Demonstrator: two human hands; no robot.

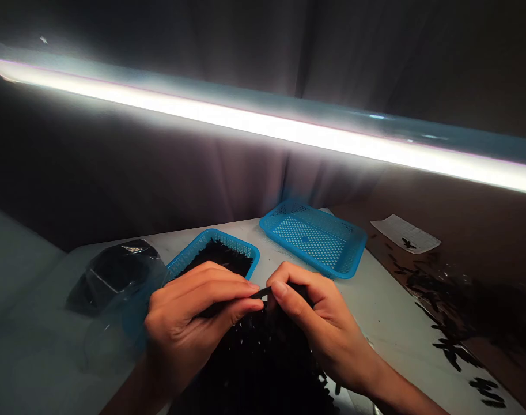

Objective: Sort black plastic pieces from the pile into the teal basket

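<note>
The left hand (193, 311) is pinching one end of a dark strip (263, 293) between nearly closed thumb and fingers; the right hand (321, 320) is nipping its other end, thumb pressing against the bent forefinger. The strip is bridging the small gap between both hands' fingers. Just below the fingers, a heap of dark pieces (254, 369) is covering part of the desk (388, 323). Just beyond the left fingers, a blue basket (256, 258) is holding more; a shiny bag (116, 271) is lying left of it. Beyond the right fingers, a second blue basket (306, 239) is showing its mesh base. Well right of the fingers, dark scraps (453, 354) are lying strewn, a white sheet (403, 230) resting beyond them.
</note>
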